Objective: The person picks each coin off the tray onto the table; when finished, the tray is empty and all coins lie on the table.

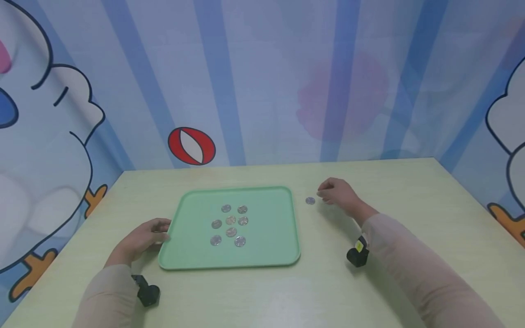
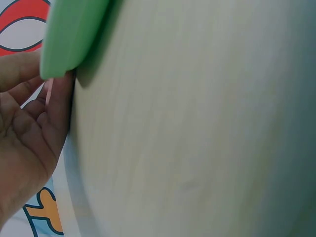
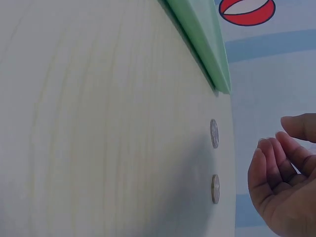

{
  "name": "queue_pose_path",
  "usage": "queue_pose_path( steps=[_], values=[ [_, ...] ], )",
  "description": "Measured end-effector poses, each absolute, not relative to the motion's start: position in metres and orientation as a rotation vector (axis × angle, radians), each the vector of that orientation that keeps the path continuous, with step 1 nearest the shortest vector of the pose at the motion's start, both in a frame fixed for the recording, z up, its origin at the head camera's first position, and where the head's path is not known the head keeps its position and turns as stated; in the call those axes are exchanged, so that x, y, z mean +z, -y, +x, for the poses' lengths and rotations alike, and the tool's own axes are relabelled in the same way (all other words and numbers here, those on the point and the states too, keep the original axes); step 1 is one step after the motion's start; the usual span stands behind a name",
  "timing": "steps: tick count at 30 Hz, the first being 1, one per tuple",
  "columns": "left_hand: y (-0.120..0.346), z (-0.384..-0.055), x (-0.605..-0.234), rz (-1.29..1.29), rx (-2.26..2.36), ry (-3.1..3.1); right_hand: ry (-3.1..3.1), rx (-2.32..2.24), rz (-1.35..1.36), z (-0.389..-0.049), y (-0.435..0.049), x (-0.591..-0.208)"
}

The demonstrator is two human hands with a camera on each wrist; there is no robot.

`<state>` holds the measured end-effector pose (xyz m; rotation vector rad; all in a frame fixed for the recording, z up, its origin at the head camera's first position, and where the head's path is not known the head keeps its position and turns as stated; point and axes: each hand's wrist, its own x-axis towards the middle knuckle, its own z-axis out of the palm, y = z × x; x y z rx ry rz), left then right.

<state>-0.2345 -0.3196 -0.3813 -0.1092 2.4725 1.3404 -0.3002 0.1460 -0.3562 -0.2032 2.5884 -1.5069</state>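
My left hand (image 1: pixel 141 239) is at the left edge of a light green tray (image 1: pixel 266 255), its thumb and fingers about the rim. In the left wrist view, the fingers meet the tray's corner (image 2: pixel 74 44) close to the tabletop. Several silver coins (image 1: pixel 231 232) lie loosely grouped near the tray's middle. My right hand (image 1: pixel 338 196) hovers over the table beyond the tray's right side, fingers loosely bent and nothing between them. Just left of it, a coin (image 1: pixel 310 201) rests on the table. The right wrist view also has a second table coin (image 3: pixel 216 189), below the hand.
The pale wooden table (image 1: pixel 262 296) ends at a cartoon-printed backdrop (image 1: pixel 270 91) with blue stripes, which rises behind it and at both sides. A black wrist camera (image 1: pixel 357 257) sits on the right sleeve, another camera (image 1: pixel 148 295) on the left.
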Motion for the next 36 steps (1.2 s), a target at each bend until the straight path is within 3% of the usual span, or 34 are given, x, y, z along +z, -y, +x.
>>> queue_pose_path(
  steps=[28,36],
  values=[
    [0.321,-0.235,-0.380,-0.119,1.355,-2.446,-2.309,-1.626,-0.424,-0.267,-0.071,-0.366],
    [0.321,-0.236,-0.382,-0.118,1.358,-2.447,-2.303,-1.609,-0.356,-0.258,-0.046,-0.373]
  ],
)
